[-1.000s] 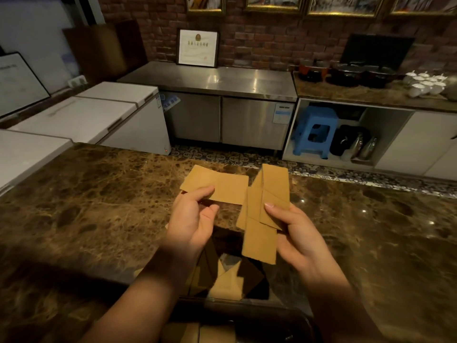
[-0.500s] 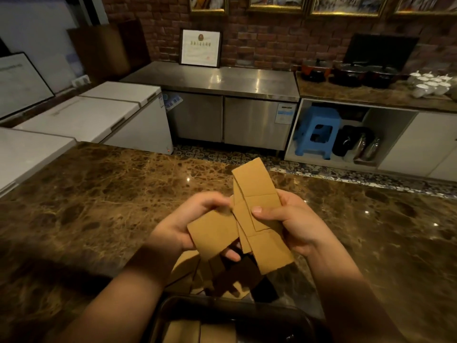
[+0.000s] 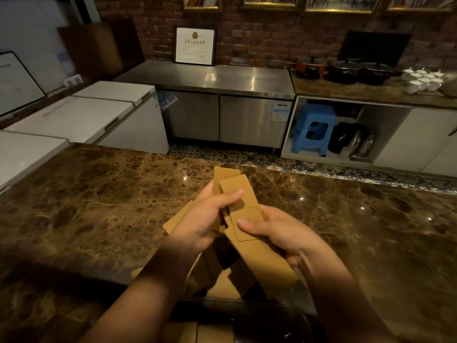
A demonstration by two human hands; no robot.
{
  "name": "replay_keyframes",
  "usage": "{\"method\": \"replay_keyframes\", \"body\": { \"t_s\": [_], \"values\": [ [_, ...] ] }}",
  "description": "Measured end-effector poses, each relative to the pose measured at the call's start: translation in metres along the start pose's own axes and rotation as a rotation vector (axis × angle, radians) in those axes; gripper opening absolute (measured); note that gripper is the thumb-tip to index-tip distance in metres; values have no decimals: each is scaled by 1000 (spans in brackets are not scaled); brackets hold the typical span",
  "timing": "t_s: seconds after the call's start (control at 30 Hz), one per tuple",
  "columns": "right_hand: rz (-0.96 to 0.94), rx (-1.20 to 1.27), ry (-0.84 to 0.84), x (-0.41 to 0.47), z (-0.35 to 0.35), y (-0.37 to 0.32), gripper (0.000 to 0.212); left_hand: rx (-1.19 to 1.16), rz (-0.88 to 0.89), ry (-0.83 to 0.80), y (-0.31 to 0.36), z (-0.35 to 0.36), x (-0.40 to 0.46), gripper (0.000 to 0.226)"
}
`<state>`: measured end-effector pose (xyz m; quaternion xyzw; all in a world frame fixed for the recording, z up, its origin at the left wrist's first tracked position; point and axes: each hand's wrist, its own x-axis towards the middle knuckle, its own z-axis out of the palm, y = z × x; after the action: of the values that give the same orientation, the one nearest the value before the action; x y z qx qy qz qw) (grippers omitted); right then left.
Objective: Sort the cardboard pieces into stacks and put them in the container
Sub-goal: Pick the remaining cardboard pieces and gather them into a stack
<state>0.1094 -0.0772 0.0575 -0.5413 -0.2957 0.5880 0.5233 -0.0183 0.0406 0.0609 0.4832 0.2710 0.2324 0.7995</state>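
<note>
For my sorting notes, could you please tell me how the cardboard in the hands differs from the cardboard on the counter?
The held cardboard pieces are lit, lifted and gathered between left hand and right hand; the loose cardboard pieces lie scattered and shadowed on the counter. Both are tan, flat strips.

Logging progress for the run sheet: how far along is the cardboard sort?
Partly done. Some tan cardboard pieces already lie in the dark plastic container at the near edge. In hand: the left hand and right hand are squaring up a bundle of tan cardboard strips. Left: loose cardboard pieces on the brown marble counter beneath the hands, plus the held bundle, still to go in.
</note>
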Motion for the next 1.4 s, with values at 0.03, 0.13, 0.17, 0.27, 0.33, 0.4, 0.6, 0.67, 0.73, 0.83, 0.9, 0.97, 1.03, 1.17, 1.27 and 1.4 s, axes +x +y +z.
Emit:
{"method": "replay_keyframes", "body": {
  "t_s": [0.03, 0.13, 0.17, 0.27, 0.33, 0.4, 0.6, 0.67, 0.73, 0.83, 0.9, 0.97, 1.03, 1.17, 1.27, 1.4],
  "values": [
    [-3, -10, -11, 0, 3, 1, 24, 15, -3, 29, -1, 2, 2, 30],
    [-37, -60, -14, -2, 4, 0, 51, -104, -12, 102, -2, -3, 6, 29],
    [-46, -68, -22, -3, 3, 1, 58, -213, -15, 86, -1, -6, 7, 30],
    [-58, 20, -30, -5, -4, 5, 50, -607, -17, 85, 5, -21, 10, 35],
    [-86, 55, 44, -6, -7, 5, 46, -746, 36, 133, 7, -29, 12, 36],
    [-120, 95, 157, -5, -12, 2, 46, -745, 79, 174, 6, -32, 12, 47],
    [-175, 278, 329, -1, -12, -8, 37, -536, -2, 107, -8, -20, 2, 34],
    [-170, 336, 314, -1, -11, -9, 37, -479, -55, 98, -12, -13, 1, 27],
    [-156, 352, 298, -1, -10, -9, 37, -359, -78, 102, -15, -8, 2, 27],
    [-138, 325, 328, -3, -10, -10, 36, -231, -58, 96, -16, -6, 1, 30],
    [-143, 301, 330, -4, -10, -10, 35, -191, -45, 68, -15, -4, 0, 34],
    [-139, 270, 338, -6, -10, -10, 33, -150, -34, 78, -16, -1, 0, 36],
    [-140, 249, 357, -7, -10, -10, 29, -153, -10, 123, -16, 0, 1, 42],
    [-213, 69, 477, -9, -8, -11, 24, 1, 136, 269, -17, 2, 1, 64],
    [-328, -199, 496, -11, 0, -6, 24, 152, 286, 316, -23, 4, 3, 66],
    [-368, -221, 458, -10, 9, -5, 21, 146, 338, 321, -27, 2, 6, 66]
  ]
}}
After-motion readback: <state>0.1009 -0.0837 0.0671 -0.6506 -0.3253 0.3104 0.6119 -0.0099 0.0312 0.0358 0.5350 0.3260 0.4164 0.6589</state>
